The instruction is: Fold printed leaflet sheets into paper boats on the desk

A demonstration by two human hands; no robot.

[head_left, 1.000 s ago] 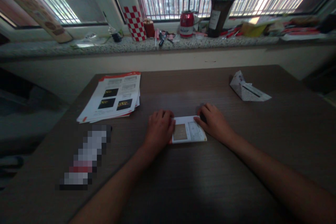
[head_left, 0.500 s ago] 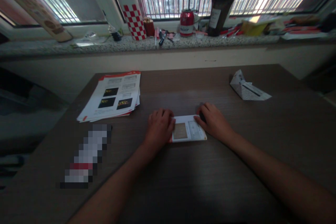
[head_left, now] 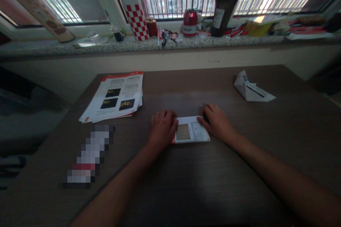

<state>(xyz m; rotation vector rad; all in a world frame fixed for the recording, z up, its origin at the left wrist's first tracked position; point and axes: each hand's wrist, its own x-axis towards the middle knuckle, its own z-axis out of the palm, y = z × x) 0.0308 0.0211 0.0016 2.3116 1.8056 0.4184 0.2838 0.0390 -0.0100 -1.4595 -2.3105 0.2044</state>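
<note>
A small folded sheet of printed paper [head_left: 197,131] lies on the table between my hands, white with a tan square and an orange edge at its left end. My left hand [head_left: 163,126] covers that left end, fingers curled over it and the thumb on top. At the far right edge, my right hand [head_left: 214,120] has its thumb on the paper and its fingers bent round behind. The fingertips of both hands are partly hidden. A folded paper shape [head_left: 249,88] stands farther back on the right.
A stack of printed sheets [head_left: 122,95] lies at the back left of the table [head_left: 186,191]. Nearer me is a pixelated oblong object [head_left: 90,156]. A checkered bottle [head_left: 137,21], a red can [head_left: 190,23] and a dark cup [head_left: 224,14] line the windowsill.
Both hands stay in place on the folded paper. The view has shifted very slightly; no object has visibly moved.
</note>
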